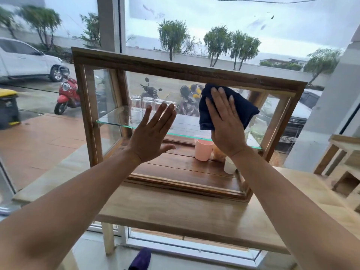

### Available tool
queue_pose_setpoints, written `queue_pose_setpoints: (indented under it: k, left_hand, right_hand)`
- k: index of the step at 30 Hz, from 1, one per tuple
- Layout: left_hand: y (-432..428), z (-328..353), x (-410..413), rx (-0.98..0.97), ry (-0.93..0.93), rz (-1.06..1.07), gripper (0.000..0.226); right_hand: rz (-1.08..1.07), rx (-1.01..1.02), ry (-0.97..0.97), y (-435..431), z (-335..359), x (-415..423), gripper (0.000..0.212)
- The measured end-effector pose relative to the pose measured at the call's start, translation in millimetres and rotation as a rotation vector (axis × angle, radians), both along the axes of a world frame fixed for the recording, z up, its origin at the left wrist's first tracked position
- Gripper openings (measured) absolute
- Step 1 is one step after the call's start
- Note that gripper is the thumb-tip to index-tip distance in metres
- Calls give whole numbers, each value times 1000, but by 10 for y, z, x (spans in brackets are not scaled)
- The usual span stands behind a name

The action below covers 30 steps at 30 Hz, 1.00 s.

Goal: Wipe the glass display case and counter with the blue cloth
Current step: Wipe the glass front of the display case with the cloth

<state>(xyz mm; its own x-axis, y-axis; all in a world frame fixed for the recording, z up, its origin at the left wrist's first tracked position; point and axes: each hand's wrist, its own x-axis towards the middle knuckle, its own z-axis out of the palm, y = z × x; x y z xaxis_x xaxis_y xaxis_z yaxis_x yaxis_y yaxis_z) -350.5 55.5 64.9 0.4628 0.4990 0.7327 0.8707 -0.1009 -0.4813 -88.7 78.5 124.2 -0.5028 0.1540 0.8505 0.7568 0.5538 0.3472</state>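
Note:
A wooden-framed glass display case (175,70) stands on a light wooden counter (185,215). My right hand (226,125) lies flat on a dark blue cloth (243,106), pressing it against the front glass near the upper right of the case. My left hand (153,131) is spread flat against the front glass at its middle, holding nothing. Inside, a glass shelf (116,118) carries several upturned clear glasses (148,103). A pink cup (203,150) and a white cup (229,166) stand on the case's wooden floor.
Behind the case is a large window (253,26) onto a street with a white car (25,59), a red scooter (67,94) and a bin (7,108). Wooden shelving (342,172) stands at the right. A purple object (141,259) lies on the floor below the counter.

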Motion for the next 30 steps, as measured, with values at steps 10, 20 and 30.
queue_pose_setpoints:
  k: [10,20,30]
  left_hand:
    - [96,-54,-48,24,18,-8,106]
    - [83,-2,-162,-38,69,-32,132]
    - [63,-1,-148,-49,43,-43,132]
  right_hand:
    - [24,38,-218,34,-634,-294,63]
    - [-32,-39,-584,-77,-723,91,54]
    - [-148,59,-528,-83,-1184,-182,68]
